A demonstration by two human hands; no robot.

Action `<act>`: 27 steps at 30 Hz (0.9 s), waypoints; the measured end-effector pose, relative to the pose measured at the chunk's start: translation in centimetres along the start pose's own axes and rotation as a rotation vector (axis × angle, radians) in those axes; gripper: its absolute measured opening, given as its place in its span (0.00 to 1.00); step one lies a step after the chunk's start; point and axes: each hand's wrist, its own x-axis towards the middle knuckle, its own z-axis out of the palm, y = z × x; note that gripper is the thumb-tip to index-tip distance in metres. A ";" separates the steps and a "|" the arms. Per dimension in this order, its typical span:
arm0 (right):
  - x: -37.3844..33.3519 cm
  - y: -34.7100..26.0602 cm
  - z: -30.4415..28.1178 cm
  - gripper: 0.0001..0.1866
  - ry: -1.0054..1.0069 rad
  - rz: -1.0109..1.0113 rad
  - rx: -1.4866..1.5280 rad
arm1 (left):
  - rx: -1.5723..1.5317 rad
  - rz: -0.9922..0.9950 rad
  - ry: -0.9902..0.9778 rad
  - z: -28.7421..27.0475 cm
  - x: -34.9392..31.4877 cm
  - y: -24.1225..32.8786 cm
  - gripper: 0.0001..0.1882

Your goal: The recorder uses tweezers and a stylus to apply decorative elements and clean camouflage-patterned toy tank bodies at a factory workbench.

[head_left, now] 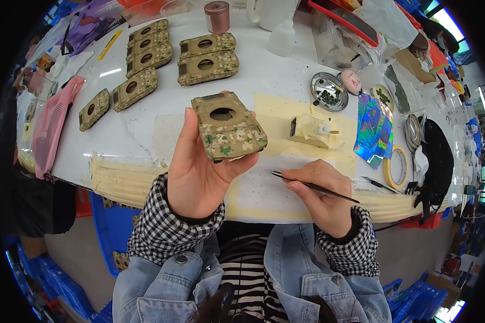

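Model hull [231, 141] (camouflage, holed on top), clasped in left hand [198, 180], black tweezers [328, 191] pinched in right hand [327, 202] at four o'clock, matching hulls [145, 86] between nine and twelve.

left hand [199, 180] bare, right hand [326, 199] bare | sleeves [150, 230]: black/white gingham, gathered, both arms | inner cuffs [354, 219]: plain black at wrists | denim layer [292, 277]: faded blue, stitched seams, round metal buttons [337, 279] | top [250, 277]: black/white horizontal stripes
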 end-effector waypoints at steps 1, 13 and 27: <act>0.0 0.0 0.1 0.09 0.002 0.018 0.008 | -0.004 -0.006 0.009 0.0 0.0 0.0 0.33; 0.1 0.2 0.4 0.08 0.004 0.091 0.023 | 0.018 -0.002 -0.011 0.5 0.0 0.0 0.36; 0.1 0.4 0.5 0.08 0.003 0.081 0.033 | 0.012 -0.011 -0.020 0.4 0.1 0.1 0.36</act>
